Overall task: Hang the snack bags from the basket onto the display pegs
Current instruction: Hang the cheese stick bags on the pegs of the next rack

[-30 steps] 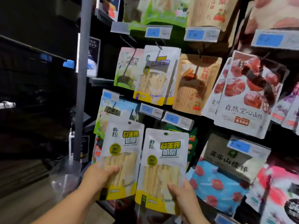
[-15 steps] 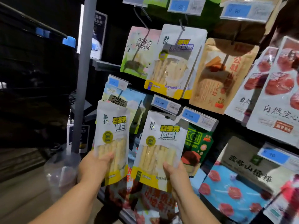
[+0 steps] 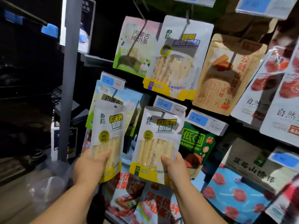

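I hold two alike white-and-yellow snack bags of pale sticks upright before the display rack. My left hand (image 3: 90, 165) grips the bottom of the left snack bag (image 3: 108, 131), which overlaps a blue-green hanging bag (image 3: 129, 101). My right hand (image 3: 176, 167) grips the lower right of the right snack bag (image 3: 157, 139). Its top edge reaches up to the 13.80 price tag (image 3: 168, 105) at a peg's tip. Whether its hole is on the peg is hidden. The basket is out of view.
Hanging bags fill the rack: a white-yellow stick bag (image 3: 178, 59) above, a brown bag (image 3: 226, 73), a green bag (image 3: 195, 143), red-fruit bags (image 3: 275, 88) at right. A grey upright post (image 3: 69, 75) stands left of the bags. A clear plastic bag (image 3: 48, 188) lies low left.
Both hands have lifted the two bags higher and closer to the rack. The right bag's top has come up to the 13.80 price tag.
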### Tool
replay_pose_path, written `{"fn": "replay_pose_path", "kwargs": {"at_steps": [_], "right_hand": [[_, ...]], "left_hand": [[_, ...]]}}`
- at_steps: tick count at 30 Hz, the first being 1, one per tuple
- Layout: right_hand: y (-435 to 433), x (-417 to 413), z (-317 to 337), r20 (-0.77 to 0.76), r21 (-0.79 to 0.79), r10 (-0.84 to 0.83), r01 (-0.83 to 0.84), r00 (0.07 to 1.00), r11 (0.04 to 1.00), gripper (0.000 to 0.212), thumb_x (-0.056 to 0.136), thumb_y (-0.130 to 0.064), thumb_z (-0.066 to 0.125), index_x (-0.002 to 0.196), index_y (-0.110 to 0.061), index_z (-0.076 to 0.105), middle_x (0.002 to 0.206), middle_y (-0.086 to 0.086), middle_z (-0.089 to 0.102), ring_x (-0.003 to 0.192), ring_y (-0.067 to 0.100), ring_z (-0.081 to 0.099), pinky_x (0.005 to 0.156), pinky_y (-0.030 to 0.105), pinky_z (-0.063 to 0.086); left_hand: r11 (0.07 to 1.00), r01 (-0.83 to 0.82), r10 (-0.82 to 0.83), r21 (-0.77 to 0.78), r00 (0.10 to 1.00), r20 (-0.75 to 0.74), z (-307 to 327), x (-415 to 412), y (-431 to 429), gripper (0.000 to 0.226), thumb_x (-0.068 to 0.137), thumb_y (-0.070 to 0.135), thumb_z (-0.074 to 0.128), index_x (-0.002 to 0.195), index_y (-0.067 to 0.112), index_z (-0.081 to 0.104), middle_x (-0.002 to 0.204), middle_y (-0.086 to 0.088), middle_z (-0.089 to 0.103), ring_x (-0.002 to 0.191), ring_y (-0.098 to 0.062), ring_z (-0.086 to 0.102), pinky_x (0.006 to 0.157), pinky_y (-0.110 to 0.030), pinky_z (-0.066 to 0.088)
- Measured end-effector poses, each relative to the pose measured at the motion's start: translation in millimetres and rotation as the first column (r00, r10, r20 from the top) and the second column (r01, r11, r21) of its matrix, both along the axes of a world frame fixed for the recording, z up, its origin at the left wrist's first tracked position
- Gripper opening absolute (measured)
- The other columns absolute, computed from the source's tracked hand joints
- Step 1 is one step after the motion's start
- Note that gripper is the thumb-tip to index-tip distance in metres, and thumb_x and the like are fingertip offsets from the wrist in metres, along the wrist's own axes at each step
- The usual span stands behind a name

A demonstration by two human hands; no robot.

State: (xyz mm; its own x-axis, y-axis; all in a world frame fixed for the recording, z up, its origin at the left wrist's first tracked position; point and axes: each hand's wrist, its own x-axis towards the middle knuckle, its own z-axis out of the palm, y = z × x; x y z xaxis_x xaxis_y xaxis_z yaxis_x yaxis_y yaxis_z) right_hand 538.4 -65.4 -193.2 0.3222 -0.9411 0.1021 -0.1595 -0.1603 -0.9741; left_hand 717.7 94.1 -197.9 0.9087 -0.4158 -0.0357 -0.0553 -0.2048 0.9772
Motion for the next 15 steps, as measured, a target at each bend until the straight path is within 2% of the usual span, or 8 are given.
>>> {"fn": "replay_pose_path", "kwargs": {"at_steps": [3, 6, 9, 13, 15], "right_hand": [[-0.5, 1.8, -3.7, -0.013, -0.025, -0.023, 0.022, 1.0, 0.999, 0.037, 0.095, -0.012, 0.063, 0.13, -0.021, 0.055, 0.116, -0.004, 0.067, 0.102, 0.014, 0.064, 0.09, 0.036, 0.05], [0.6, 0.5, -6.6, -0.006, -0.032, -0.022, 0.022, 1.0, 0.999, 0.037, 0.095, -0.011, 0.063, 0.13, -0.02, 0.055, 0.117, -0.004, 0.067, 0.103, 0.014, 0.064, 0.087, 0.034, 0.05], [0.1, 0.6, -9.9, 0.016, -0.02, -0.039, 0.039, 0.999, 0.999, 0.04, 0.096, -0.013, 0.063, 0.134, -0.019, 0.054, 0.122, -0.002, 0.066, 0.107, 0.017, 0.064, 0.091, 0.037, 0.051], [-1.0, 6.0, -12.3, 0.028, -0.017, -0.049, 0.049, 0.998, 0.999, 0.038, 0.097, -0.01, 0.06, 0.133, -0.019, 0.054, 0.119, -0.003, 0.067, 0.101, 0.011, 0.064, 0.076, 0.027, 0.049], [-2.9, 10.3, -12.9, 0.027, 0.004, -0.067, 0.066, 0.997, 0.998, 0.04, 0.097, -0.01, 0.061, 0.135, -0.016, 0.052, 0.123, 0.0, 0.066, 0.104, 0.015, 0.063, 0.081, 0.029, 0.048]], "left_hand": [[1.0, 0.007, -0.008, -0.027, 1.0, -0.012, -4.8, 12.2, -4.7, 0.039, 0.082, 0.045, 0.072, 0.114, 0.022, 0.067, 0.108, -0.014, 0.069, 0.101, -0.036, 0.061, 0.087, -0.043, 0.05], [0.997, 0.0, -0.002, -0.076, 0.999, -0.037, -9.3, 21.3, -10.4, 0.035, 0.085, 0.035, 0.072, 0.116, 0.018, 0.068, 0.111, -0.015, 0.069, 0.104, -0.036, 0.061, 0.087, -0.04, 0.048], [0.994, 0.0, -0.007, -0.106, 0.998, -0.06, -11.6, 24.5, -15.0, 0.034, 0.085, 0.031, 0.073, 0.114, 0.014, 0.068, 0.111, -0.015, 0.068, 0.105, -0.035, 0.06, 0.082, -0.036, 0.045], [0.993, 0.001, -0.009, -0.117, 0.998, -0.067, -13.3, 22.3, -16.5, 0.032, 0.085, 0.031, 0.072, 0.113, 0.015, 0.068, 0.109, -0.014, 0.069, 0.102, -0.034, 0.061, 0.079, -0.035, 0.044], [0.993, 0.018, -0.025, -0.118, 0.998, -0.058, -11.9, 19.9, -15.7, 0.031, 0.086, 0.032, 0.071, 0.114, 0.018, 0.067, 0.107, -0.011, 0.067, 0.101, -0.033, 0.06, 0.078, -0.034, 0.041]]}}
